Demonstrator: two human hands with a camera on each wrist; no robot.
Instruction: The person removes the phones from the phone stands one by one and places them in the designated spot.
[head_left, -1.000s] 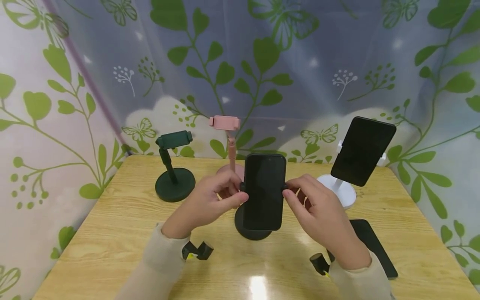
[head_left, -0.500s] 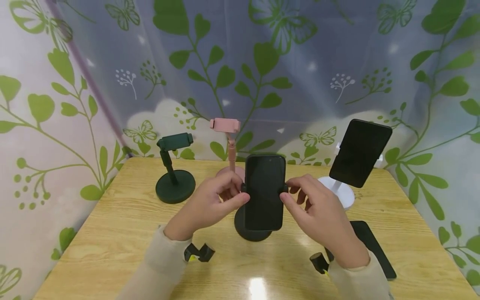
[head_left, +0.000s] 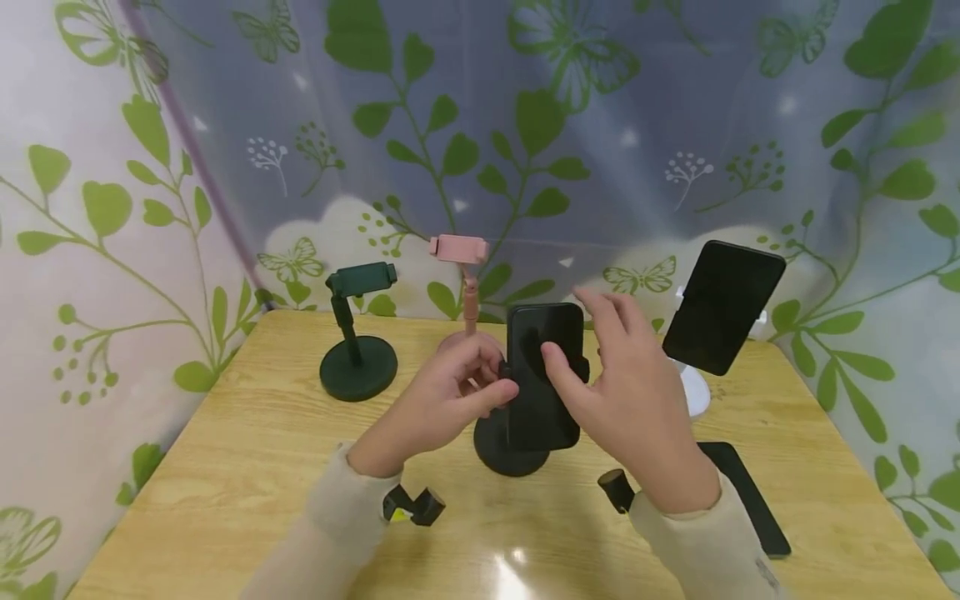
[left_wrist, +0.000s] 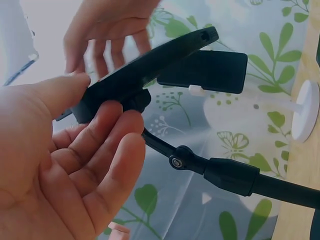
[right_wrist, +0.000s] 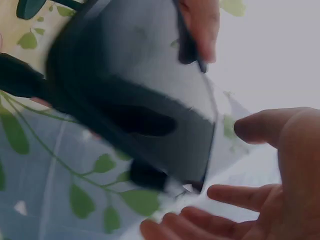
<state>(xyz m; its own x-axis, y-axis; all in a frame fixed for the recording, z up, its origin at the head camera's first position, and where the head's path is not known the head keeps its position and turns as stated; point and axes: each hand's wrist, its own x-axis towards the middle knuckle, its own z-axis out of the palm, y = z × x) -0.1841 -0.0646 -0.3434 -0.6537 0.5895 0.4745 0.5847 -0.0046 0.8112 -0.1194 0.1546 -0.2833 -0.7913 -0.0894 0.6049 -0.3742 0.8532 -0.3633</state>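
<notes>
A black smartphone (head_left: 543,417) sits upright in the clamp of a black phone stand (head_left: 498,454) at the table's middle. My left hand (head_left: 442,396) pinches the clamp's left side, its thumb lying along the phone's edge in the left wrist view. My right hand (head_left: 633,392) is off the clamp, fingers extended beside the phone and thumb overlapping the screen in the head view. The right wrist view shows a gap between that thumb and the phone (right_wrist: 145,60), which is blurred there. Also in the left wrist view, the stand's jointed arm (left_wrist: 232,175) slants below the phone.
Behind stand a dark green phone stand (head_left: 356,367) and a pink phone stand (head_left: 459,248). On the right, a white phone stand (head_left: 696,392) bears another smartphone (head_left: 723,308). A flat black slab (head_left: 750,500) lies near my right forearm. A leaf-patterned cloth (head_left: 480,150) hangs behind the table.
My right hand has let go of the clamp's right side, risen and opened, its thumb now over the screen. The left hand keeps its grip. The phone shifts slightly right in view.
</notes>
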